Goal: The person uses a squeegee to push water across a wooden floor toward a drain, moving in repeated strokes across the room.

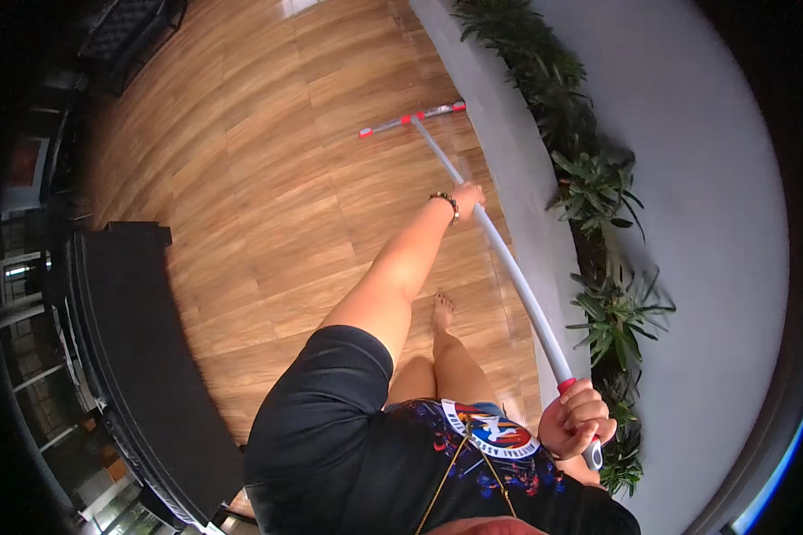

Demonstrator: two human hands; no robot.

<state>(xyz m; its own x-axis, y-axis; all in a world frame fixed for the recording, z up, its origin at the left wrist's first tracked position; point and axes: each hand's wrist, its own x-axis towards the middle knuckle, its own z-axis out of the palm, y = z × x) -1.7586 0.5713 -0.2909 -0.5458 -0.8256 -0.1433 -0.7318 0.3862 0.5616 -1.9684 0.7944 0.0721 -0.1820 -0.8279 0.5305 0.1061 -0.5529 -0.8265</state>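
We see a slim grey floor tool (pixel 516 276), red-trimmed; its long axis slants ahead and left, crossbar (pixel 412 119) foremost. Our left grip (pixel 467 197) and right grip (pixel 575 421) curl round it.

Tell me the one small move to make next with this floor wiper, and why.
Probably draw the wiper head a little toward the bare foot: its right end sits close beside the pale ledge, while wood floor lies on the near side. The left hand grips the pole partway along and the right hand its near end, so both could guide it.
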